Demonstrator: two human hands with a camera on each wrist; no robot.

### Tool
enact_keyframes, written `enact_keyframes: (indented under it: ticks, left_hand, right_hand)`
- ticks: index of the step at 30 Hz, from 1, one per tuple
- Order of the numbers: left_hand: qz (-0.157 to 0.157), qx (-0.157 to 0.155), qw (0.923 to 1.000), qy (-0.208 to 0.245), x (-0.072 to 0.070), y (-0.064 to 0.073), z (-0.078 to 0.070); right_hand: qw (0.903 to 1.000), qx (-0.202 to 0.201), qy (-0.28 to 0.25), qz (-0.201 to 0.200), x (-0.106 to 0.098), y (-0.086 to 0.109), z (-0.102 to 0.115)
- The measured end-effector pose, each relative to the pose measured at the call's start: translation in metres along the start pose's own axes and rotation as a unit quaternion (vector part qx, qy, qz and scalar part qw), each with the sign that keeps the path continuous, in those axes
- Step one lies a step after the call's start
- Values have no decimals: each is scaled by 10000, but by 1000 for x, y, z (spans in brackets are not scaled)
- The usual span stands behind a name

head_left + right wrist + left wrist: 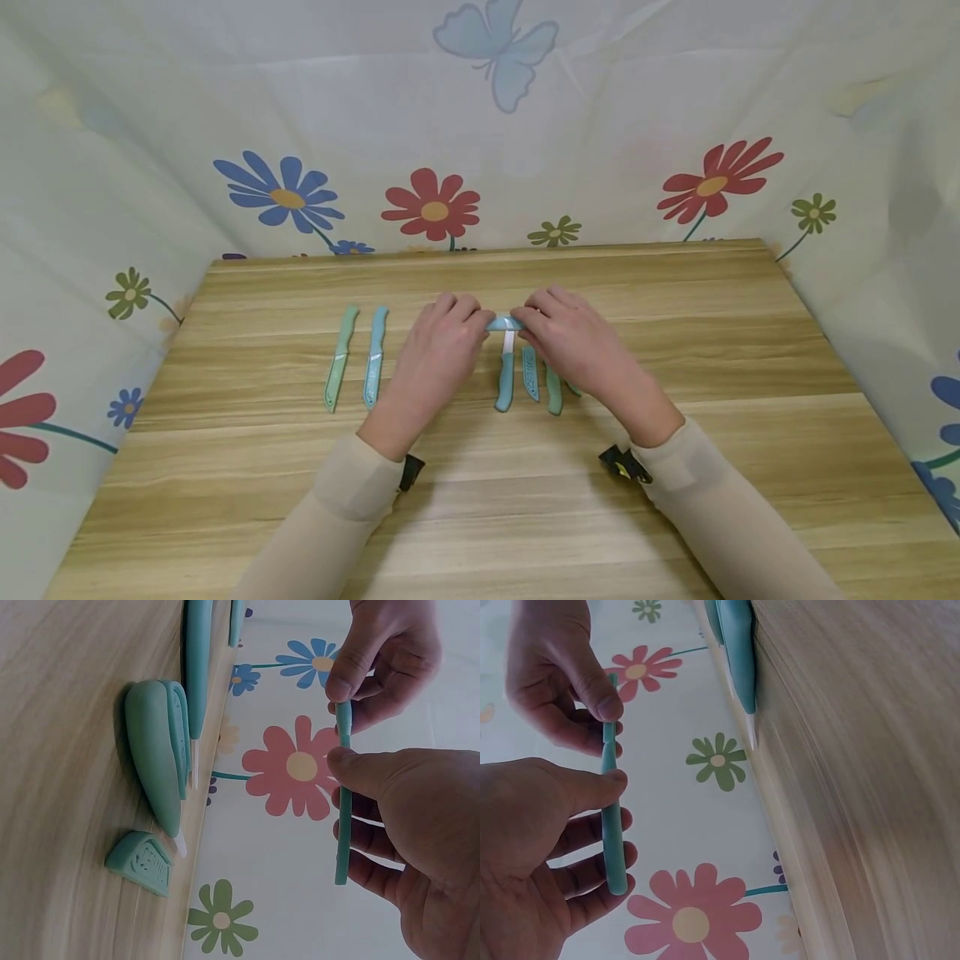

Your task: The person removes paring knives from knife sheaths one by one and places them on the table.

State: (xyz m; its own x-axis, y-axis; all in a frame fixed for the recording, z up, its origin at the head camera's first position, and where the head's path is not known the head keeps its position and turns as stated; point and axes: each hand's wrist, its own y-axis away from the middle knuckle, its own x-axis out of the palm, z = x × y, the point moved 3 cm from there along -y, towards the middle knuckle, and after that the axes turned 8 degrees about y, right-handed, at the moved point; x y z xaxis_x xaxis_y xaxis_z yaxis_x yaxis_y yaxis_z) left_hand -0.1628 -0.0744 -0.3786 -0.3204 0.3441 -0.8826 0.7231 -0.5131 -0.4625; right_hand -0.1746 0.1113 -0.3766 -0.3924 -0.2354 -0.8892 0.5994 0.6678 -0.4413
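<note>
A light blue paring knife (505,323) with its sheath on is held crosswise above the table between both hands. My left hand (442,342) pinches the rounded handle (613,847) between thumb and fingers. At the other end, the sheath (345,832) is gripped by my right hand (577,342). Beneath them lie a bare blue knife (506,383), its blade pointing away, and a loose blue sheath (530,373). Partly hidden by my right hand are a green knife (553,392) and a green sheath (142,862).
Left of my left hand, a green sheathed knife (341,358) and a blue sheathed knife (376,358) lie side by side on the wooden table (480,517). A flower-printed cloth (360,108) hangs behind the table's back edge and along its sides.
</note>
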Motion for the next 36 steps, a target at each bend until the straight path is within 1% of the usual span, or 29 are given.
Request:
enact_keyframes:
  ticks: [4, 7, 36]
  left_hand:
    - [93, -58, 9999, 73, -1, 0, -1]
    - [104, -66, 9999, 85, -2, 0, -1]
    - [-18, -43, 9998, 196, 0, 0, 0]
  right_hand:
    - [10000, 49, -13, 56, 0, 0, 0]
    - [10000, 57, -17, 66, 0, 0, 0]
    - [10000, 46, -21, -1, 2, 0, -2]
